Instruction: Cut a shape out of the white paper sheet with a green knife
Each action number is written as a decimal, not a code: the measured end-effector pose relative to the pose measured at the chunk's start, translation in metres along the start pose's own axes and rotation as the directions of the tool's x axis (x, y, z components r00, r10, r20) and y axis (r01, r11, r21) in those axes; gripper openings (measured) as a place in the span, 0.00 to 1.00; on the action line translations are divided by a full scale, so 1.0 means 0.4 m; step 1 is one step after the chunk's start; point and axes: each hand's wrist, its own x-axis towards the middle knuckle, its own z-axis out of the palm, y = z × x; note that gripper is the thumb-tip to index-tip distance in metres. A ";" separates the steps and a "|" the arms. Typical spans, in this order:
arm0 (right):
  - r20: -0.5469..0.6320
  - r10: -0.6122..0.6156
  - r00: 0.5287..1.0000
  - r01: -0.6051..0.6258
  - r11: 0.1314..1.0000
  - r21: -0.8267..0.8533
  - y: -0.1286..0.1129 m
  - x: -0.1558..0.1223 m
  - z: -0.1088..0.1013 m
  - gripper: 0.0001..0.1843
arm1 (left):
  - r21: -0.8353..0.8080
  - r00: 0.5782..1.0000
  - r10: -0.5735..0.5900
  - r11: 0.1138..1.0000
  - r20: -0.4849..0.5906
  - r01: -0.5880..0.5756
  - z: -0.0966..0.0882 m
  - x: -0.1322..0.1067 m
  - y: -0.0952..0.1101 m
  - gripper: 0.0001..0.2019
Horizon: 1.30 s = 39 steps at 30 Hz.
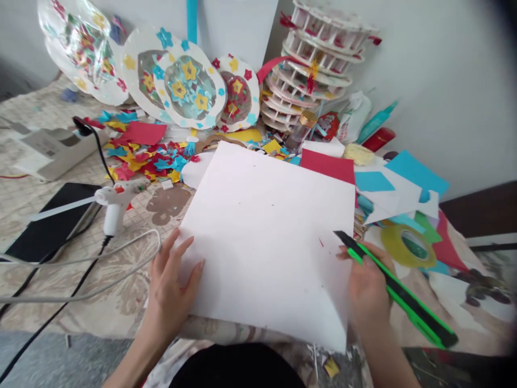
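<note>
A large white sheet of paper or board (266,226) lies in front of me, its near right corner reaching over the table edge. My left hand (172,275) rests at its left edge, fingers spread, with fingertips on the sheet. At the right edge, my right hand (369,280) is closed round a green and black utility knife (398,291). The knife's dark blade points up and left over the sheet, its tail toward the lower right. A small red scrap (321,242) and a few specks sit on the white surface.
Left are a white glue gun (117,207), a black tablet-like slab (52,218) and looping cables. Cut paper stars (149,161) pile behind. Decorated white panels (189,89) and a tiered white model (311,64) stand at the back. A tape roll (407,245) lies among coloured paper at right.
</note>
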 end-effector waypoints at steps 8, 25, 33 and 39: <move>0.319 -0.004 0.948 0.055 0.987 -0.151 0.104 0.255 0.083 0.15 | 0.061 0.976 0.114 0.990 0.187 -0.127 0.016 -0.108 0.069 0.23; 0.748 0.079 0.659 0.126 0.969 -0.213 0.063 0.112 0.141 0.13 | -0.074 0.721 0.582 0.794 0.376 -0.603 0.076 0.076 0.093 0.21; 0.854 0.059 0.517 0.176 0.969 -0.173 0.073 0.155 0.142 0.14 | -0.026 0.627 0.588 0.740 0.511 -0.672 0.131 0.086 0.109 0.32; 0.880 0.035 0.473 0.267 0.946 -0.181 0.069 0.172 0.150 0.15 | -0.029 0.644 0.572 0.759 0.508 -0.651 0.137 0.082 0.104 0.30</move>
